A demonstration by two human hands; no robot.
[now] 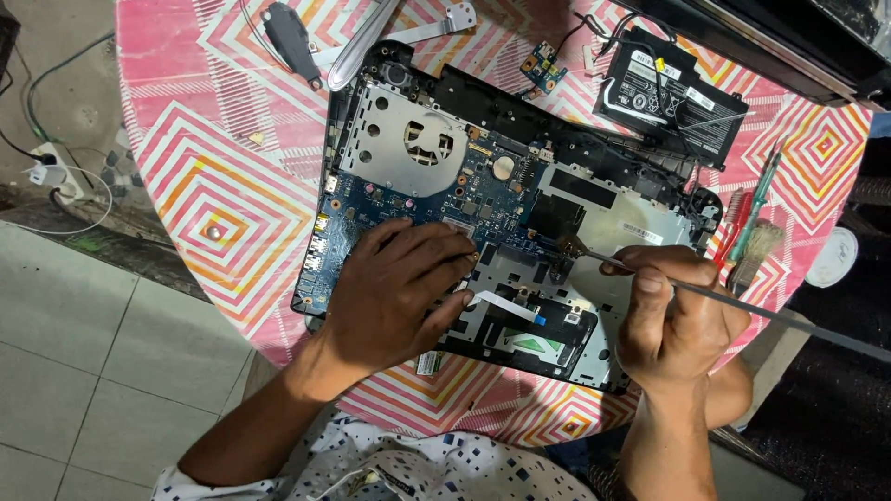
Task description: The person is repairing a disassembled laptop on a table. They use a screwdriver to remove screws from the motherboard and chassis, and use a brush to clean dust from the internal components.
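An opened laptop base (594,199) lies on a round table with a pink and white zigzag cloth (213,158). Its blue circuit board (418,199) and silver fan cover (408,144) are exposed. My left hand (394,292) rests flat on the board's near part, fingers spread toward a white ribbon cable (506,306). My right hand (673,315) grips a long thin grey tool (742,304); the tool's tip (568,246) touches the board near the middle.
A black battery pack (670,93) lies at the table's far right. A small blue board (541,65), a hinge bracket (436,23) and a black part (290,39) lie at the far side. Screwdrivers and a brush (754,243) sit right. A plug strip (51,172) is on the floor.
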